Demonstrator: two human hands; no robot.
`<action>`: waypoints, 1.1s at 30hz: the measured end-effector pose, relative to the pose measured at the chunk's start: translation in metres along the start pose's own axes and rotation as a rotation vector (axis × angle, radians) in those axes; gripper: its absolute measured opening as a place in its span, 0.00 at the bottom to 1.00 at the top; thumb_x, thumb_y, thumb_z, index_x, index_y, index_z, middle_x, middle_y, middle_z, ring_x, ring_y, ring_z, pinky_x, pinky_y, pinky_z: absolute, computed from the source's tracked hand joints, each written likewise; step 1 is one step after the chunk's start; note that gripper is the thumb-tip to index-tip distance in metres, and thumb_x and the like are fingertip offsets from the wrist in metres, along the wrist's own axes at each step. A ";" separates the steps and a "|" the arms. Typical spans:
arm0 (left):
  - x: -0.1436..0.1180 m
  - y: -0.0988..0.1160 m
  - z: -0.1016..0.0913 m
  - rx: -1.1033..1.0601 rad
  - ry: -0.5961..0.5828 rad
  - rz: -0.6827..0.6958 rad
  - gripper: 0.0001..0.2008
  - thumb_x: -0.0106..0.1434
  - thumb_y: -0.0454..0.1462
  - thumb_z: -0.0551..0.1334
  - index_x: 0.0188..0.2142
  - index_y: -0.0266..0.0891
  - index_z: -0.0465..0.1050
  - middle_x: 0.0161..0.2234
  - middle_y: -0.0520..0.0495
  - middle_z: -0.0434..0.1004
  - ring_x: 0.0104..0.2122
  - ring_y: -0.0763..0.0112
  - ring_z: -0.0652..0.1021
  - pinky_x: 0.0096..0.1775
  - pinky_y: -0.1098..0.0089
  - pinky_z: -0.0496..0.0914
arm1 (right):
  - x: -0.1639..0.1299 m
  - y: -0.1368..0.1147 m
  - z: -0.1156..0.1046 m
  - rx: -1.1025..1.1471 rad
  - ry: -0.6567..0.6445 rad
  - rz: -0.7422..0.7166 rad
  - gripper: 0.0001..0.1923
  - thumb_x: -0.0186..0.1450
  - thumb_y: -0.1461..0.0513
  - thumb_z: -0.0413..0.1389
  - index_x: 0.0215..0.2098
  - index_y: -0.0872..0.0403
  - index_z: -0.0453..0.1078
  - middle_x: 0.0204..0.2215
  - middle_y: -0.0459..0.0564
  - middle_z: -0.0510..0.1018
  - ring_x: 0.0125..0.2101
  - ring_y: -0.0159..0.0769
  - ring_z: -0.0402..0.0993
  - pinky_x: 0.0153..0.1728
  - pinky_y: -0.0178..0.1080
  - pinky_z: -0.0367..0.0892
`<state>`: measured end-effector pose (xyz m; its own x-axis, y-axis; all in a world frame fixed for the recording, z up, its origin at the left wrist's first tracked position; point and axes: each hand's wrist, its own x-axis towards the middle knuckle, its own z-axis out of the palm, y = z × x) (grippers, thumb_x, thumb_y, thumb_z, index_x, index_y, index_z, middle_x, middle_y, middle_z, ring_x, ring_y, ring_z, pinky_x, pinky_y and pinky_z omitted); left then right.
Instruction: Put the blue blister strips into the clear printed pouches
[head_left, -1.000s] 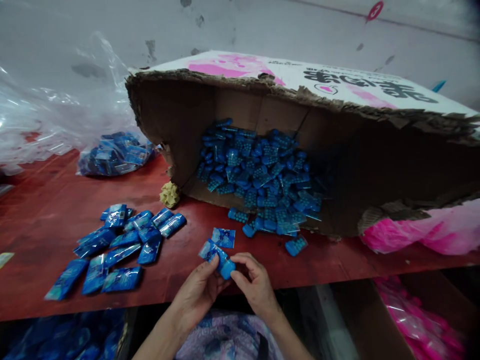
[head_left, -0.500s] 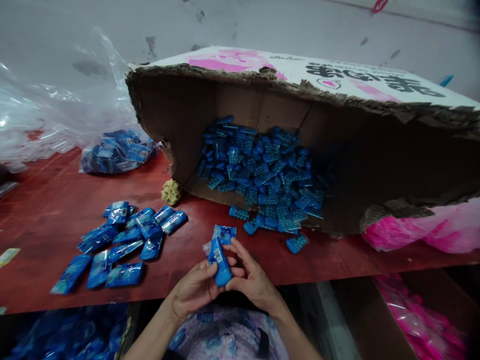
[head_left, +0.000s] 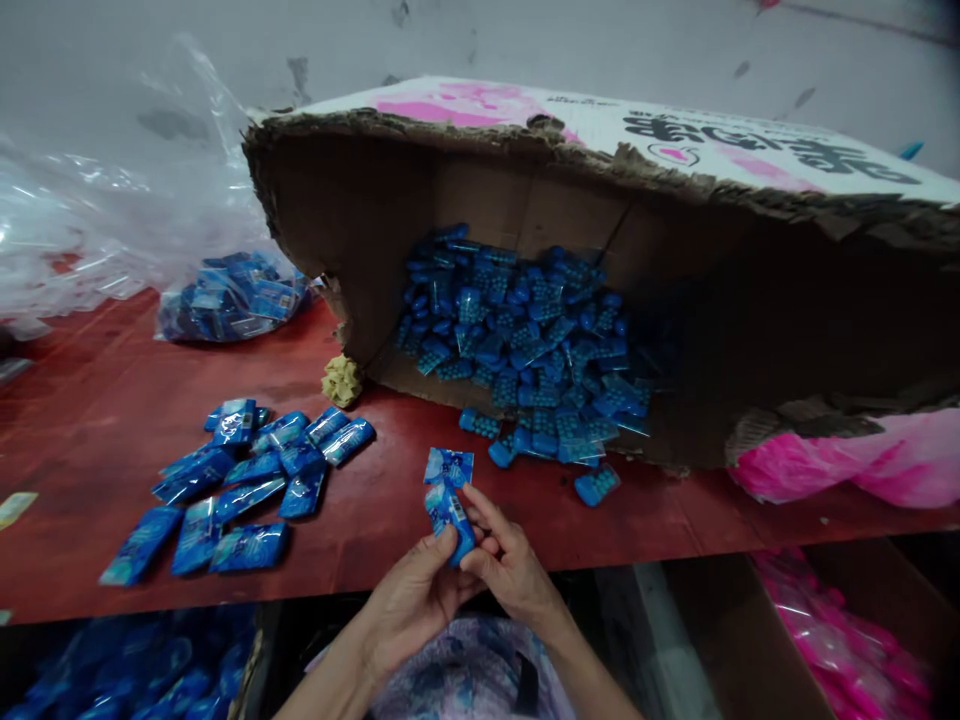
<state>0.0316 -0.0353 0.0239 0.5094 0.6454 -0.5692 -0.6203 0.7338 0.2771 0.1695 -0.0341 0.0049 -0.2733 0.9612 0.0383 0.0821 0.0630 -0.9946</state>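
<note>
Close to the table's front edge, a small blue plastic packet (head_left: 448, 512) with printed wrapping is held between both hands. My left hand (head_left: 411, 592) grips its lower end from below, thumb on top. Fingers of my right hand (head_left: 514, 568) pinch its right side. Just beyond it, a flat blue printed sachet (head_left: 450, 466) lies on the red table, or touches the packet; I cannot tell. To the left are several wrapped blue packets (head_left: 251, 465) in a loose group. Ahead, a pile of blue-capped clear packs (head_left: 517, 330) spills out of a cardboard box (head_left: 660, 150).
A yellow crumpled lump (head_left: 342, 381) sits by the box's left corner. Behind it is a clear bag of blue packets (head_left: 229, 295). Pink plastic (head_left: 847, 460) shows at right. Below the table are blue items (head_left: 142, 665) at left and pink packs (head_left: 840, 630) at right.
The packet in my hands has been turned, its top now leaning left and more of its printed face showing. Both hands have shifted slightly; the left one has moved to the right.
</note>
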 end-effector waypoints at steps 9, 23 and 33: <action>0.002 0.000 0.016 0.101 0.027 0.110 0.12 0.55 0.43 0.60 0.33 0.36 0.75 0.31 0.43 0.80 0.35 0.63 0.77 0.43 0.63 0.66 | 0.004 0.002 0.006 0.177 0.130 0.103 0.20 0.63 0.61 0.50 0.54 0.48 0.60 0.42 0.48 0.75 0.37 0.35 0.73 0.40 0.37 0.68; -0.001 0.020 0.007 0.190 0.148 0.246 0.06 0.50 0.36 0.65 0.29 0.35 0.74 0.27 0.48 0.78 0.27 0.71 0.75 0.36 0.68 0.68 | 0.007 0.010 0.016 0.232 0.230 0.103 0.24 0.56 0.62 0.57 0.51 0.48 0.62 0.33 0.43 0.71 0.34 0.31 0.68 0.40 0.34 0.64; 0.002 -0.002 0.005 0.147 0.281 0.205 0.11 0.50 0.38 0.66 0.33 0.37 0.73 0.27 0.49 0.77 0.24 0.74 0.75 0.27 0.72 0.70 | 0.003 0.010 0.015 0.060 0.194 0.090 0.26 0.59 0.63 0.54 0.55 0.46 0.58 0.33 0.43 0.70 0.35 0.31 0.67 0.40 0.35 0.63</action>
<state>0.0365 -0.0341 0.0262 0.1872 0.7139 -0.6747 -0.5901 0.6308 0.5038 0.1546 -0.0344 -0.0061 -0.0773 0.9962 -0.0392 0.0392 -0.0362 -0.9986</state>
